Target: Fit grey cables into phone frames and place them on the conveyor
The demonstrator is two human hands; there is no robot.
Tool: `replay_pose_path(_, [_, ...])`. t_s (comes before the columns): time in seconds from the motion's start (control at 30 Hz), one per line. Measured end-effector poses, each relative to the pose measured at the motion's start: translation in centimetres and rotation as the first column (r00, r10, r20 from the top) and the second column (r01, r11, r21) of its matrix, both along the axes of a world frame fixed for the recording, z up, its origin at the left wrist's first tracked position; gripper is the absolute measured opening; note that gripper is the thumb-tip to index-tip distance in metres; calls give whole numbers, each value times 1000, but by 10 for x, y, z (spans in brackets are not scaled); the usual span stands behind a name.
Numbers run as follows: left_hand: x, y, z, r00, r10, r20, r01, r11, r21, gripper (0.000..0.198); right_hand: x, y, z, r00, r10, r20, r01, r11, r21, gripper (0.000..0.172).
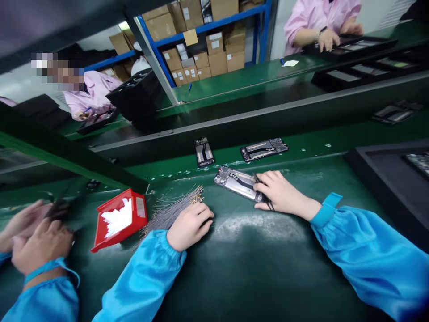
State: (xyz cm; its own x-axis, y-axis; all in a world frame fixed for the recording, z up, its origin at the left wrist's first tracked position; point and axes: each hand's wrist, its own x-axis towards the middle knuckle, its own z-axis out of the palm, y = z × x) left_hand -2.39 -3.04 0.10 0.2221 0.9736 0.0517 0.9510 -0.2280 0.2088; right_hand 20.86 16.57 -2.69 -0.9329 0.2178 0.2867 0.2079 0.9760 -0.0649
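My left hand [190,223] rests on the green mat with its fingers curled at the edge of a bundle of thin grey wires [174,208]; whether it grips any wire is unclear. My right hand [279,193] lies over the near end of a bare phone frame [236,181], fingers closed on a thin black tool or cable [264,197] against it. Two more phone frames, one [204,152] to the left and one [263,149] to the right, lie farther back by the conveyor rail.
A red tray [118,218] with white bits sits left of the wires. A co-worker's two hands [33,235] work at the far left. A black tray [392,179] stands at right. Across the conveyor, people in pink sort black trays [351,44].
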Motion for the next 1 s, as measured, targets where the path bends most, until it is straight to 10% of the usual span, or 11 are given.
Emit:
replay_pose_path(0.4, [41, 9, 5, 876, 70, -478, -66, 998, 24, 14, -20, -32, 20, 934, 353, 62, -352, 936, -21, 17])
replay_pose_path(0.77, [29, 34, 1, 966, 188, -176, -187, 982, 23, 7, -44, -58, -6, 972, 233, -21, -233, 972, -13, 23])
replay_pose_path(0.9, [36, 40, -12, 968, 242, 70, -241, 970, -19, 7, -44, -59, -6, 988, 106, -116, -135, 951, -278, 20])
replay_pose_path(1.0, [37, 41, -21, 948, 265, 175, -269, 963, 2, 7, -42, -54, 2, 972, -53, -231, -101, 789, -606, 17])
